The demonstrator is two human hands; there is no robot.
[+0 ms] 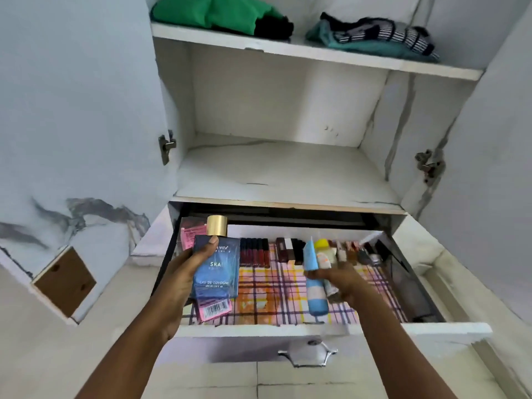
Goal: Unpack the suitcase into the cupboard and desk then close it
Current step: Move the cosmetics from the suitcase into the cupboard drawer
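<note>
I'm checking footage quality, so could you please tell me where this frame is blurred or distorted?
Head view: the right hand and the blue tube it holds are motion-blurred; the left hand and its cologne bottle stay sharp, label readable; wide-angle distortion bends the cupboard shelf and doors; lighting is soft and even, without glare.

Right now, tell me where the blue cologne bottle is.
In the head view the blue cologne bottle is left of centre, held upright in the left hand above the open drawer's left end, with a pink packet just beneath it.
</note>
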